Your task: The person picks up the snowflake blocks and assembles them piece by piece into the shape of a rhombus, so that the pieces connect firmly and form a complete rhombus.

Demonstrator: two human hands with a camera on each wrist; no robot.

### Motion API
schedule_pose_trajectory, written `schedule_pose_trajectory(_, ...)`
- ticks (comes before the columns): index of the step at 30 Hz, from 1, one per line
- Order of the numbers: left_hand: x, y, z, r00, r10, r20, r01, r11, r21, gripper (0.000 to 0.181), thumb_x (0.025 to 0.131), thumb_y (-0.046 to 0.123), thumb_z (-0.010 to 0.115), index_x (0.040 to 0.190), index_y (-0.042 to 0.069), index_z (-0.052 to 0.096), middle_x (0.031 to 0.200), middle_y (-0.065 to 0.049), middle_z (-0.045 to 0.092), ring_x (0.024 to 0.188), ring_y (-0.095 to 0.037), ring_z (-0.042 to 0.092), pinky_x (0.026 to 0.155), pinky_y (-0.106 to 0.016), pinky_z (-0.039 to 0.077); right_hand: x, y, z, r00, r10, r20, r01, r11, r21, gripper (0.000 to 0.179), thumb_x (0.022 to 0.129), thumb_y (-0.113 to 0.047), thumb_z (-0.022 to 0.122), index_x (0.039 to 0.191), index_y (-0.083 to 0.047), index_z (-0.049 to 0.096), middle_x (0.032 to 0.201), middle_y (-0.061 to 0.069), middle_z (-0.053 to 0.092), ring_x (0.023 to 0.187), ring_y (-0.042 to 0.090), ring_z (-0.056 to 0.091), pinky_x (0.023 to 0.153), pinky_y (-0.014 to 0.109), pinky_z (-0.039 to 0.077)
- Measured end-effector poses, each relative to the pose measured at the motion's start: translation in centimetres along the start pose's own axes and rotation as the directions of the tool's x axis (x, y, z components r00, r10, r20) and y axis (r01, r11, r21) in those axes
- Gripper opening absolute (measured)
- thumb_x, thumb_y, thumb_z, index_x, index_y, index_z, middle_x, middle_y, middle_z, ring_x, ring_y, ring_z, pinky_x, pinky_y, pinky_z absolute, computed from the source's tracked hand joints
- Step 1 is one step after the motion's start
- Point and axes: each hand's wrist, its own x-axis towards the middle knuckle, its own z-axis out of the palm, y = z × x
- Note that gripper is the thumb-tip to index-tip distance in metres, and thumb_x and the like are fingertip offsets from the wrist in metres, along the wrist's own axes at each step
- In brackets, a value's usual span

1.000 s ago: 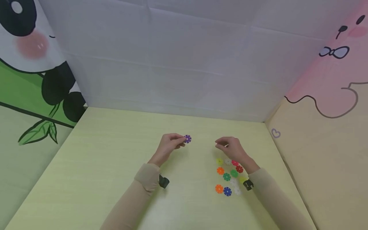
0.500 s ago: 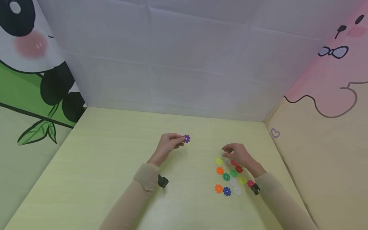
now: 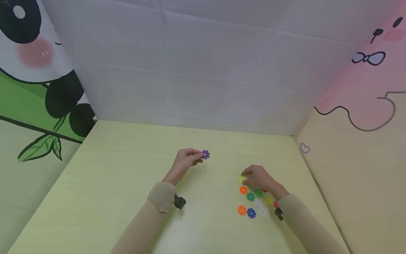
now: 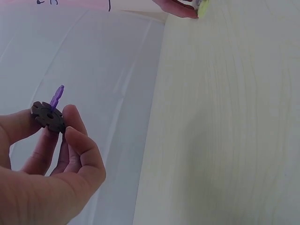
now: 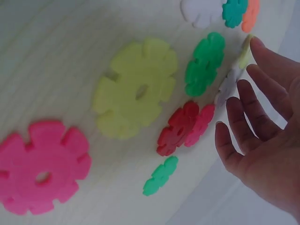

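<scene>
A purple flower-shaped plastic disc (image 3: 206, 154) slotted into a black one (image 4: 48, 116) is pinched between my left hand's (image 3: 187, 160) thumb and fingers, raised over the table. The purple disc stands edge-on to the left wrist camera. My right hand (image 3: 257, 177) is low over the loose discs. Its thumb and index fingertips are at a yellow disc (image 3: 241, 179), which lies flat, and the other fingers spread loosely in the right wrist view. White, pink and dark red discs (image 5: 178, 129) lie under or beside this hand, partly hidden in the head view.
Nearer the body lie orange (image 3: 242, 210), blue (image 3: 251, 213), white, green and another yellow disc (image 5: 136, 89). A pink disc (image 5: 44, 168) is beside the right wrist. The pale table (image 3: 127, 176) ends at a grey cloth wall (image 3: 190, 88), with printed panels at both sides.
My right hand has come down and toward my body, from above the table to the yellow disc. The left hand stays in place with its two joined discs.
</scene>
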Motion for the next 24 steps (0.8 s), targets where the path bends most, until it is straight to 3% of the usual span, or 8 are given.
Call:
schedule_pose_trajectory(10,-0.08,-0.04,-0.04,1.000,-0.001,-0.003,0.001,1.000,0.002,0.017,0.090,0.014,0.068,0.098,-0.001,0.069,0.091,-0.011,0.069,0.080,-0.021,0.066,0.089,-0.050,0.045,0.05,-0.08,0.26,0.997,-0.079,-0.012,0.078,0.996,-0.045,0.024,0.078,-0.016,0.079,0.100,-0.010,0.072,0.107,0.005,0.063,0.107,0.029,0.053,0.094,0.047,0.041)
schedule_pose_trajectory(19,-0.02,-0.28,-0.28,1.000,0.002,0.003,-0.002,1.000,0.004,0.019,0.090,0.016,0.068,0.098,-0.001,0.069,0.092,-0.012,0.069,0.081,-0.022,0.066,0.083,-0.042,0.049,0.27,-0.14,0.20,0.999,-0.026,-0.033,0.022,0.993,-0.113,0.023,0.078,-0.024,0.079,0.097,-0.016,0.067,0.102,0.001,0.062,0.099,0.027,0.051,0.091,0.058,0.031)
schedule_pose_trajectory(24,0.09,-0.43,-0.37,1.000,0.002,0.000,-0.002,1.000,0.001,0.019,0.090,0.017,0.068,0.098,0.000,0.069,0.092,-0.011,0.069,0.081,-0.022,0.065,0.080,-0.038,0.050,0.68,0.06,0.19,0.997,-0.011,-0.074,0.005,0.996,-0.085,0.014,0.082,-0.019,0.075,0.093,-0.017,0.066,0.091,-0.004,0.062,0.086,0.021,0.054,0.084,0.047,0.042)
